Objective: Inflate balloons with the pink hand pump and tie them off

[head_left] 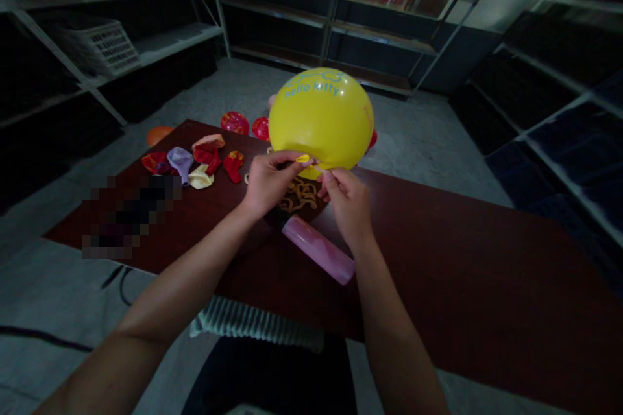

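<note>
A large inflated yellow balloon (321, 120) with "hello kitty" print stands above the far edge of the table, its neck toward me. My left hand (267, 178) is closed, pinching the balloon's neck, with the yellow mouth sticking out past the fingertips. Close beside it, my right hand (348, 198) pinches a thin pale rubber band at the neck; how far the band goes round is hidden by the fingers. Under the hands lies a heap of brown rubber bands (299, 196). A pink cylindrical pump (321, 249) rests on the table just below them.
Several limp balloons (207, 159) in red, lilac and cream lie on the dark brown table (438, 246) at left, near a blurred-out patch. Inflated red balloons (234, 122) and an orange balloon (159, 135) are on the floor beyond. Metal shelves (277, 13) surround the area.
</note>
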Demonstrator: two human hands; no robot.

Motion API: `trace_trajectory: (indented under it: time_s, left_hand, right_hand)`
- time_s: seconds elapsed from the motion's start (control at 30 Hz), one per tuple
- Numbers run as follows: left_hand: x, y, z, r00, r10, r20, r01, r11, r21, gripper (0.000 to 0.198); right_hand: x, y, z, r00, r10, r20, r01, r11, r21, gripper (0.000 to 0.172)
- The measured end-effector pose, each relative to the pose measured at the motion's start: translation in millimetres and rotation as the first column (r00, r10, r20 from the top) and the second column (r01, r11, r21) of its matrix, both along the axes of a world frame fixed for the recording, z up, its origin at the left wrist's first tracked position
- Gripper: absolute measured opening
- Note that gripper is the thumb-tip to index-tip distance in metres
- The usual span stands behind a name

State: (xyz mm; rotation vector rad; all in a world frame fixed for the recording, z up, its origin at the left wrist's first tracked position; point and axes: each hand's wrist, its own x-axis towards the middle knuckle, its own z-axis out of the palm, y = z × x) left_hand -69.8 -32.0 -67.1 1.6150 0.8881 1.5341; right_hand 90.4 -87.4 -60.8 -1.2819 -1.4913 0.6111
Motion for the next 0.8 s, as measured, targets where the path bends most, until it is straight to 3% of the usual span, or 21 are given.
trace_trajectory:
  time_s: [0.1, 0.23, 0.33, 0.5, 0.67, 0.8]
  left_hand:
    - [3, -1, 0.7, 0.998, 0.007, 0.067, -0.003, 0.999, -0.053, 0.028]
    - [13, -6, -2.3, 0.978, -0.008, 0.208, 0.047, 0.983, -0.18, 0.029]
    - [19, -11, -3.5, 0.961, -0.013, 0.277, 0.086, 0.964, -0.252, 0.029]
    - [22, -18, 0.9, 0.972, 0.005, 0.236, 0.054, 0.969, -0.243, 0.023]
    - [22, -21, 1.0, 0.979, -0.052, 0.197, 0.093, 0.974, -0.208, 0.025]
    - [19, -18, 2.1, 0.968, -0.065, 0.244, 0.139, 0.943, -0.302, 0.028]
  right_hand:
    - [-2, 1, -4.3, 0.999, 0.046, -0.012, -0.046, 0.998, -0.052, 0.029]
    - [-11, 4, -16.7, 0.977, 0.214, -0.013, -0.212, 0.951, -0.226, 0.026]
    - [-19, 6, -23.0, 0.937, 0.291, -0.194, -0.338, 0.894, -0.295, 0.023]
    - [-19, 3, -19.4, 0.791, 0.361, -0.494, -0.563, 0.747, -0.355, 0.027]
    - [-11, 0, -16.4, 0.745, 0.347, -0.569, -0.606, 0.709, -0.361, 0.031]
    - [-13, 0, -14.0, 0.715, 0.372, -0.592, -0.638, 0.692, -0.336, 0.034]
